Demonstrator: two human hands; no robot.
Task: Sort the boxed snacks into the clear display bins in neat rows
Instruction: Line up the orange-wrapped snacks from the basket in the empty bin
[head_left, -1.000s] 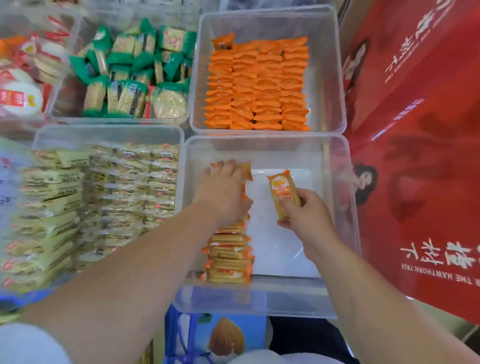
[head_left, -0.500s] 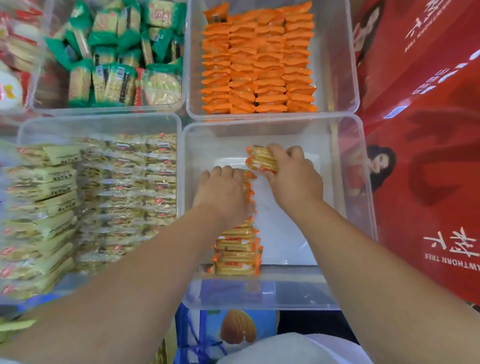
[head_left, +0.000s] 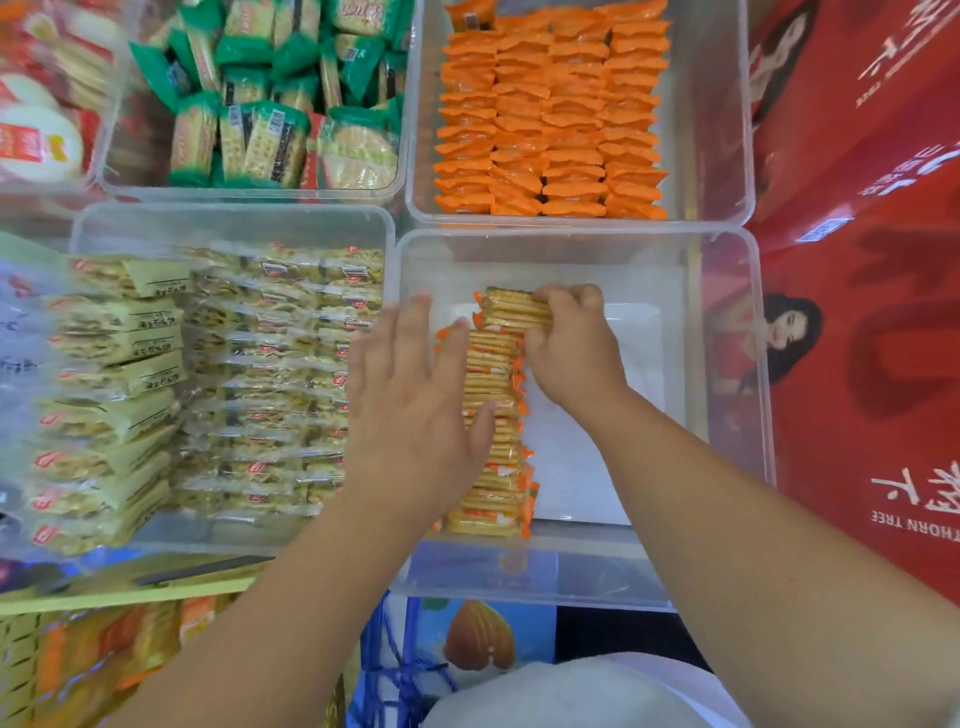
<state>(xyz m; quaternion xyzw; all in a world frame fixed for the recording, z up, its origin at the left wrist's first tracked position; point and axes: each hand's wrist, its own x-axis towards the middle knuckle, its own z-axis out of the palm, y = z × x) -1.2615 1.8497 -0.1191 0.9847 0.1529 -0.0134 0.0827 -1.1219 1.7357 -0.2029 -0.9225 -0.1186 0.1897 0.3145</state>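
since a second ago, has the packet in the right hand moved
Yes. The packet in the right hand went left and away, from beside the row to its far end, nearer the bin's far wall.

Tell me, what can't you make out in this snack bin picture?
All in the head view:
Cracker row: its left side is hidden under the left hand.
Cracker pack: its right end is covered by the right hand gripping it.
Yellow packs: print blurred, unreadable.
Green packs and orange packs: cut off by the top edge.
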